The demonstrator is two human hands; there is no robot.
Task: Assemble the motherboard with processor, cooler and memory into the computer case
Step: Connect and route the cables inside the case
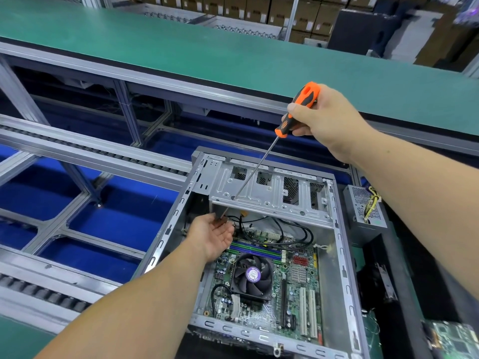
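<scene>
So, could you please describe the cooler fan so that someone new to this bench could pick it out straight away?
Find the open grey computer case lying on the bench, with the green motherboard on its floor. On the board's left half, just below the blue and green memory slots, sits the cooler fan. It is the only round, black, bladed part there, with a purple sticker on its hub.

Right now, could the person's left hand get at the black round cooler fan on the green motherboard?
Probably yes. The left hand hovers inside the open grey metal computer case, just beyond the black cooler fan, and nothing covers the fan from above. It guides the screwdriver shaft now.
</scene>
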